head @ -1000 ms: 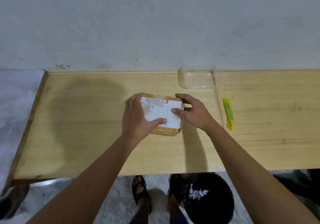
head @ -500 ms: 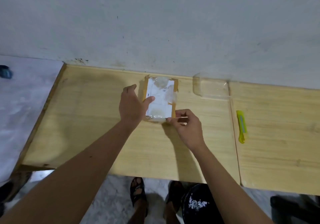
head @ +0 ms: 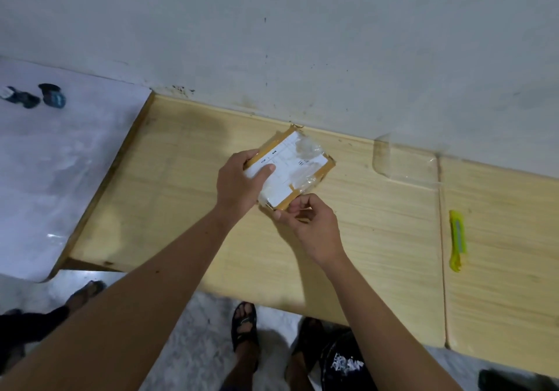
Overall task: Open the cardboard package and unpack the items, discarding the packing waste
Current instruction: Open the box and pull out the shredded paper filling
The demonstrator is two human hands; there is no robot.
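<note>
A small flat cardboard package (head: 298,168), wrapped in clear tape with a white label on top, is held just above the wooden table (head: 187,197). My left hand (head: 240,182) grips its left side, thumb lying across the label. My right hand (head: 311,224) pinches the package's near corner between thumb and fingers, where the tape wrinkles. A yellow utility knife (head: 457,239) lies untouched on the table to the right.
A clear plastic container (head: 405,160) sits by the wall at the back right. A black bin (head: 344,363) with white scraps stands on the floor under the table's front edge, beside my sandalled feet. Another person's foot shows at lower left. Small dark objects lie on the floor at far left.
The package was turned from lying across to lengthwise, then lifted and tilted. My right hand shifted from its right side to its near corner. My view swung left.
</note>
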